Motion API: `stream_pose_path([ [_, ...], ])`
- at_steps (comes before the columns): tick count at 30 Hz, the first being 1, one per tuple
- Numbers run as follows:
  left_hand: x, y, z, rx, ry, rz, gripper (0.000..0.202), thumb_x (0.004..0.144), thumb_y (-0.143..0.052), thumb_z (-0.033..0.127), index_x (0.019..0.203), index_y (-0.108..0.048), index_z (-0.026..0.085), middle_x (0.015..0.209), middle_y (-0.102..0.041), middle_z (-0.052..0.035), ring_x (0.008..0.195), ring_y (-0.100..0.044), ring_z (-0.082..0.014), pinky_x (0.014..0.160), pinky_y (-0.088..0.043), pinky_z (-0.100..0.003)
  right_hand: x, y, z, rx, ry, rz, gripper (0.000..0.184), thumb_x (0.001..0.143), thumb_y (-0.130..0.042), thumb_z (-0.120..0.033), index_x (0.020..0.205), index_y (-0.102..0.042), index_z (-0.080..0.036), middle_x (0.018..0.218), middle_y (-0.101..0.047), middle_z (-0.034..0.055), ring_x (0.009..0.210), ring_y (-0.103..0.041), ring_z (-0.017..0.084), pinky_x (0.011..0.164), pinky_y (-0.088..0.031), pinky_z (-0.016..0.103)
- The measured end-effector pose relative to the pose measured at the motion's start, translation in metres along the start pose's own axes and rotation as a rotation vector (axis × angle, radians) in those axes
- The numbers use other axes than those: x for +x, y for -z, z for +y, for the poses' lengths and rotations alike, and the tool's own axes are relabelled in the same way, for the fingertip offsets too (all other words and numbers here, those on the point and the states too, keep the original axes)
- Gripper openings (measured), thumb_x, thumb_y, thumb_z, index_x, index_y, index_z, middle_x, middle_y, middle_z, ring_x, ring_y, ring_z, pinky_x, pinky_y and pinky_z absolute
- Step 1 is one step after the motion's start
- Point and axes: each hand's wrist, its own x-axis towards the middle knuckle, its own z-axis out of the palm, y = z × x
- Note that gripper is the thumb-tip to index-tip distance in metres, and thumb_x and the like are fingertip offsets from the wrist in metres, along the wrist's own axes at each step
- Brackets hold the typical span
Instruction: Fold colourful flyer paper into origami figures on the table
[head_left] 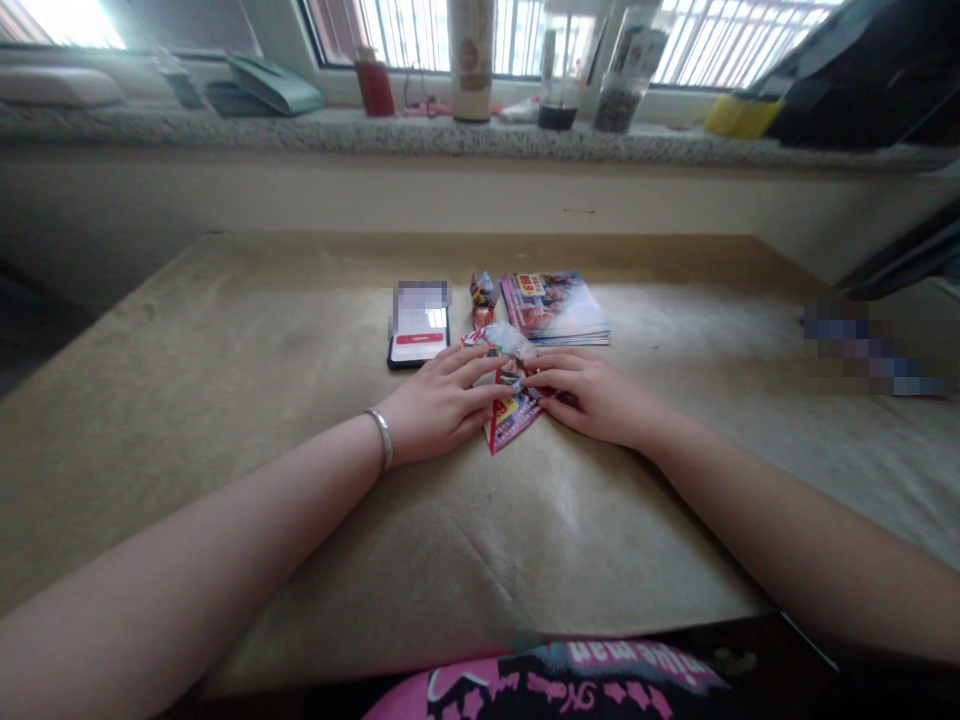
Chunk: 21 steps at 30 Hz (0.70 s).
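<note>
Table [420, 550], mid-frame: left hand [439, 405] spread on folded paper [514, 424], right hand [596, 398] at its edge, grip unclear; possible crooked crease from uneven pressure.

Bare table [480, 530] between the left forearm [247, 530] and the right forearm [780, 515] gives passage from near the front edge to the folded leaflet [514, 418], where the left hand [446, 400] and right hand [596, 395] block both sides. Toward the far edge, the smartphone [418, 352], small folded paper [484, 298] and leaflet stack [562, 308] obstruct the middle; passage exists left of the phone and right of the stack.
</note>
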Motion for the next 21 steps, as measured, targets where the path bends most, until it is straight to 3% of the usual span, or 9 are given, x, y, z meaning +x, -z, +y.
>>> stream_pose_path([
  [6,0.002,0.005,-0.001,0.068,-0.024,0.050,0.029,0.091,-0.043,0.031,0.111,-0.062,0.022,0.140,-0.047,-0.0073,0.132,-0.036,-0.0291,0.111,-0.026,-0.054,0.000,0.005,-0.001,-0.044,0.013,-0.013,0.027,0.086,-0.053,-0.025,0.109,-0.068,-0.021,0.120,-0.064,0.0093,0.112,-0.057,0.024,0.097,-0.045,0.041],
  [15,-0.003,0.017,-0.002,0.151,-0.087,0.115,0.021,0.087,-0.049,0.020,0.102,-0.063,0.023,0.130,-0.057,-0.0013,0.132,-0.040,-0.0253,0.114,-0.023,-0.054,-0.005,0.010,0.002,0.002,0.020,-0.040,0.033,0.085,-0.055,-0.023,0.115,-0.066,-0.022,0.124,-0.062,0.0092,0.116,-0.056,0.024,0.102,-0.043,0.043],
  [21,-0.009,0.024,-0.007,0.271,-0.109,0.131,0.021,0.090,-0.048,0.019,0.101,-0.065,0.027,0.111,-0.067,0.0006,0.129,-0.044,-0.0220,0.114,-0.024,-0.052,-0.010,0.016,0.009,-0.024,0.036,-0.099,0.038,0.086,-0.055,-0.027,0.124,-0.061,-0.022,0.128,-0.060,0.0081,0.119,-0.054,0.023,0.104,-0.042,0.041],
])
